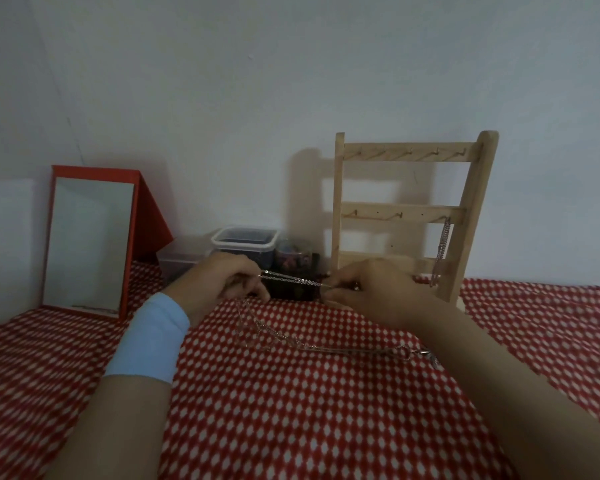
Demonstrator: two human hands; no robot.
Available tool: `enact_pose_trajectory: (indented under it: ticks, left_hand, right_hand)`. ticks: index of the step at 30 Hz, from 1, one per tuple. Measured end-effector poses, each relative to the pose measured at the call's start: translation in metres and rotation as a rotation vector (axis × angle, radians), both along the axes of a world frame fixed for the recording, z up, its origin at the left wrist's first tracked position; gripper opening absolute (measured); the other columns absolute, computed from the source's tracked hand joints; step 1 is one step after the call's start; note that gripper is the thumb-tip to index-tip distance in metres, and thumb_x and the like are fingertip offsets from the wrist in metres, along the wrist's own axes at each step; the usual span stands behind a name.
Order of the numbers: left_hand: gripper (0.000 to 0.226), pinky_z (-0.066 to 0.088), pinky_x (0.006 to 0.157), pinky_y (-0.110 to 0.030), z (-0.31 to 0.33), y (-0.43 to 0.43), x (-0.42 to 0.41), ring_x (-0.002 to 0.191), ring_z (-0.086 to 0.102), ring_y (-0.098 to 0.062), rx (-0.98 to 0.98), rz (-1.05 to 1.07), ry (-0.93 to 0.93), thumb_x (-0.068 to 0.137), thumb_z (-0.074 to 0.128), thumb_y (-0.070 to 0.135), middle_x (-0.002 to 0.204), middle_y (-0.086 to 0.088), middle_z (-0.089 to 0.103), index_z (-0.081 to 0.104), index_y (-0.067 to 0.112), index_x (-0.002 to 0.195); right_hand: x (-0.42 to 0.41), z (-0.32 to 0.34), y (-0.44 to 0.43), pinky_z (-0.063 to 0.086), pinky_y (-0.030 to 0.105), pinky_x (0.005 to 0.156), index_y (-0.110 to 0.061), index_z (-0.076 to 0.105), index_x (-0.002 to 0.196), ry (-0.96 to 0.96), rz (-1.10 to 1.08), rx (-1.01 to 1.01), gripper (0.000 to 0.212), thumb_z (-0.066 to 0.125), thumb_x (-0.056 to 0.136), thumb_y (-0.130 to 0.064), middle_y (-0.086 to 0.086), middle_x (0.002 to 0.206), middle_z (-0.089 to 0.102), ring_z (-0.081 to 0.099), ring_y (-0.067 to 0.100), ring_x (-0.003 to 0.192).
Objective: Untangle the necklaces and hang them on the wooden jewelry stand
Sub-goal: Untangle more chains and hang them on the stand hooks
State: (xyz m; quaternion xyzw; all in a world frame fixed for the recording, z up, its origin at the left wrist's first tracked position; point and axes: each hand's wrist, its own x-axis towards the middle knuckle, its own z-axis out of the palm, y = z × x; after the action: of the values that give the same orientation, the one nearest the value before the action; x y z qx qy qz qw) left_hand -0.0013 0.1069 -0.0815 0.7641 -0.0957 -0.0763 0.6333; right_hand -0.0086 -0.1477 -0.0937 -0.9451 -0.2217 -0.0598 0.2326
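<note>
A thin silver necklace chain is stretched taut between my two hands above the red patterned cloth. My left hand pinches its left end and my right hand pinches its right end. Below them a tangle of silver chains lies on the cloth and trails right to a clasp. The wooden jewelry stand rises just behind my right hand, with hooks on its rails. One chain hangs from the right end of its middle rail.
A red-framed mirror leans at the back left. Clear plastic boxes and a small jar sit against the white wall, with a dark object behind the stretched chain. The red and white cloth covers the surface.
</note>
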Motion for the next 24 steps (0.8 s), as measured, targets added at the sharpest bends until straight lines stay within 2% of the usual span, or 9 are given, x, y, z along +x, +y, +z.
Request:
enact_pose_trajectory:
  ticks: [1, 2, 5, 9, 12, 15, 19, 22, 24]
  left_hand:
    - [0.039, 0.048, 0.080, -0.032, -0.002, 0.000, -0.003, 0.050, 0.056, -0.023, -0.145, -0.054, 0.019, 0.087, 0.044, 0.014, 0.037, -0.006, 0.033, 0.043, 0.006, 0.049]
    - [0.038, 0.052, 0.076, -0.032, -0.001, 0.002, -0.006, 0.042, 0.049, -0.021, -0.272, -0.123, 0.060, 0.089, 0.039, 0.013, 0.035, 0.000, 0.027, 0.043, 0.007, 0.052]
    - [0.036, 0.056, 0.056, -0.036, 0.006, 0.017, -0.013, 0.027, 0.028, -0.011, -0.437, -0.282, 0.208, 0.086, 0.035, 0.024, 0.036, 0.002, 0.031, 0.051, 0.009, 0.057]
    - [0.028, 0.044, 0.037, -0.025, 0.007, 0.020, -0.013, 0.027, 0.034, -0.017, -0.162, -0.102, 0.186, 0.081, 0.041, 0.020, 0.047, -0.012, 0.045, 0.053, 0.000, 0.067]
    - [0.025, 0.037, 0.033, -0.019, 0.001, 0.003, -0.015, 0.029, 0.035, -0.013, -0.099, -0.164, 0.267, 0.084, 0.034, 0.006, 0.062, -0.014, 0.048, 0.057, -0.005, 0.089]
    - [0.039, 0.040, 0.040, -0.020, -0.007, -0.011, -0.010, 0.040, 0.040, -0.013, -0.055, -0.236, 0.295, 0.091, 0.022, -0.006, 0.072, -0.013, 0.052, 0.057, -0.005, 0.109]
    - [0.051, 0.047, 0.052, -0.027, -0.013, -0.020, -0.003, 0.057, 0.052, -0.017, -0.043, -0.359, 0.330, 0.092, 0.030, -0.014, 0.083, -0.014, 0.063, 0.067, 0.011, 0.118]
    - [0.053, 0.050, 0.053, -0.023, -0.012, -0.026, -0.006, 0.063, 0.058, -0.015, 0.048, -0.407, 0.277, 0.094, 0.038, -0.016, 0.088, -0.012, 0.067, 0.062, 0.022, 0.122]
    - [0.047, 0.049, 0.055, -0.024, -0.009, -0.033, -0.008, 0.066, 0.062, -0.015, 0.113, -0.430, 0.201, 0.094, 0.043, -0.014, 0.091, -0.011, 0.070, 0.058, 0.020, 0.121]
  right_hand:
    - [0.001, -0.001, -0.001, 0.054, 0.029, 0.090, -0.033, 0.077, 0.111, 0.013, -0.006, 0.027, 0.021, 0.061, 0.099, -0.040, -0.018, 0.101, 0.073, 0.061, -0.003, 0.091]
    - [0.001, -0.002, -0.002, 0.054, 0.029, 0.089, -0.033, 0.077, 0.109, 0.027, -0.008, 0.062, 0.020, 0.060, 0.100, -0.039, -0.018, 0.098, 0.073, 0.061, -0.003, 0.090]
    - [0.002, -0.003, -0.003, 0.055, 0.025, 0.081, -0.033, 0.079, 0.105, 0.026, -0.008, 0.141, 0.020, 0.060, 0.100, -0.039, -0.015, 0.092, 0.074, 0.063, -0.001, 0.084]
    - [0.008, -0.007, -0.006, 0.050, 0.022, 0.073, -0.035, 0.079, 0.106, 0.014, -0.042, 0.041, 0.021, 0.060, 0.100, -0.043, -0.021, 0.090, 0.071, 0.060, -0.003, 0.078]
    - [0.012, -0.016, -0.014, 0.049, 0.018, 0.071, -0.034, 0.078, 0.106, 0.055, -0.104, -0.173, 0.024, 0.058, 0.100, -0.046, -0.022, 0.089, 0.071, 0.061, -0.005, 0.076]
    - [0.015, -0.018, -0.018, 0.057, 0.027, 0.092, -0.032, 0.076, 0.116, 0.138, -0.115, -0.301, 0.024, 0.057, 0.101, -0.036, -0.013, 0.112, 0.075, 0.066, 0.003, 0.093]
    - [0.004, -0.003, -0.006, 0.045, 0.030, 0.109, -0.038, 0.064, 0.135, 0.218, -0.017, -0.366, 0.046, 0.052, 0.098, -0.014, -0.010, 0.142, 0.061, 0.059, 0.011, 0.125]
    - [-0.006, 0.008, 0.007, 0.042, 0.028, 0.103, -0.032, 0.059, 0.141, 0.131, 0.009, -0.243, 0.049, 0.049, 0.099, -0.010, -0.005, 0.145, 0.059, 0.056, 0.014, 0.127]
    - [-0.012, 0.011, 0.016, 0.045, 0.029, 0.105, -0.026, 0.054, 0.145, 0.159, 0.038, 0.072, 0.050, 0.050, 0.099, -0.009, -0.001, 0.140, 0.062, 0.057, 0.014, 0.125]
